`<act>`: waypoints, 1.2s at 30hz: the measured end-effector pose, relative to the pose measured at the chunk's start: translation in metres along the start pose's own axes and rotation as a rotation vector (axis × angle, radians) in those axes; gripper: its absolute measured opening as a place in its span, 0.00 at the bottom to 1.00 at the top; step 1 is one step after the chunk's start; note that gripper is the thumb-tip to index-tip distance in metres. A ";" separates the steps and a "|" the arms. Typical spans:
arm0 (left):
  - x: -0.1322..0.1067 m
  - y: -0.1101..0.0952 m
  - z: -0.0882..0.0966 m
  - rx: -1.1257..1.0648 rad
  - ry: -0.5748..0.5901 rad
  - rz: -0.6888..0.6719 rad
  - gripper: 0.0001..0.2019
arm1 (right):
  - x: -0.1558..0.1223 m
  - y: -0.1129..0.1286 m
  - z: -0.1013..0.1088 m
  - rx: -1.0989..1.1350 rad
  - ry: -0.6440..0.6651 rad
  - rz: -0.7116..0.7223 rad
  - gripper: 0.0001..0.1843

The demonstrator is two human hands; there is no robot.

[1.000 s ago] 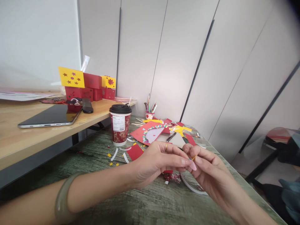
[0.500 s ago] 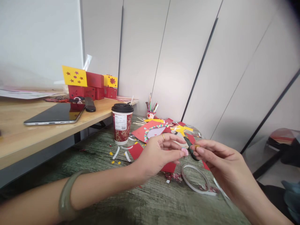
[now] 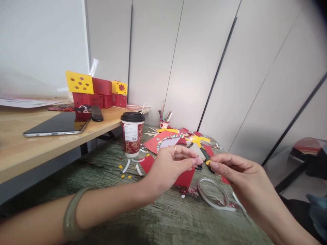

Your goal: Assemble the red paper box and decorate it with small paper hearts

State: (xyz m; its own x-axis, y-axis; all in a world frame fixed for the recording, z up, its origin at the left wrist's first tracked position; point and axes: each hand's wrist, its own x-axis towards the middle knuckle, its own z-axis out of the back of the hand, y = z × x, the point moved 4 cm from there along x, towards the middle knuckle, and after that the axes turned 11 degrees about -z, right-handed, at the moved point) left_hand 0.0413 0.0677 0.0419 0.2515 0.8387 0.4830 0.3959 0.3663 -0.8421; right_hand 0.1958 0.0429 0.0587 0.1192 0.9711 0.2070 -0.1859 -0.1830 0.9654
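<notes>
My right hand (image 3: 236, 172) is held above the green table (image 3: 107, 177) and pinches a tiny yellow paper piece (image 3: 208, 162) between thumb and forefinger. My left hand (image 3: 170, 165), with a ring and a green bangle on its wrist, hovers just to the left, thumb and fingers drawn together near that piece; I cannot make out anything in them. Below the hands lie a red paper square (image 3: 184, 177) and a ring of white tape (image 3: 213, 193). Scissors (image 3: 206, 157) lie partly hidden behind the fingers.
A lidded red paper cup (image 3: 132, 133) stands left of the hands. Red and yellow paper cutouts (image 3: 168, 140), sticks and a small pen pot (image 3: 163, 123) fill the far end. A raised wooden desk (image 3: 33, 143) at left carries a tablet (image 3: 57, 124) and red and yellow boxes (image 3: 95, 91).
The hands, joined together a second ago, have drawn a little apart. The right hand keeps the small yellow piece; the left hand's fingers have closed toward it again. The view shifted slightly.
</notes>
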 end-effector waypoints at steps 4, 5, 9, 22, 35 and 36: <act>-0.001 -0.001 0.000 0.100 -0.027 -0.050 0.07 | -0.004 0.001 -0.004 -0.021 0.023 0.010 0.11; -0.001 -0.001 0.001 0.118 -0.033 -0.059 0.07 | -0.005 0.002 -0.005 -0.012 0.032 0.016 0.12; -0.004 -0.001 0.000 0.165 -0.026 -0.101 0.07 | -0.009 0.002 -0.010 0.057 0.055 0.011 0.15; -0.014 -0.006 -0.003 0.230 -0.037 -0.141 0.05 | -0.015 0.004 -0.010 0.024 0.007 0.049 0.14; -0.014 -0.009 -0.004 0.242 -0.047 -0.203 0.05 | -0.015 0.004 -0.010 0.010 0.033 0.074 0.12; -0.014 -0.009 -0.004 0.240 -0.047 -0.202 0.05 | -0.015 0.004 -0.009 0.009 0.031 0.073 0.12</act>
State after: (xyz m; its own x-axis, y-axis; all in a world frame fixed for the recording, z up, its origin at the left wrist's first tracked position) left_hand 0.0377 0.0513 0.0433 0.1453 0.7550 0.6394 0.2124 0.6074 -0.7655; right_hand 0.1839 0.0286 0.0579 0.0752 0.9594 0.2720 -0.1844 -0.2547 0.9493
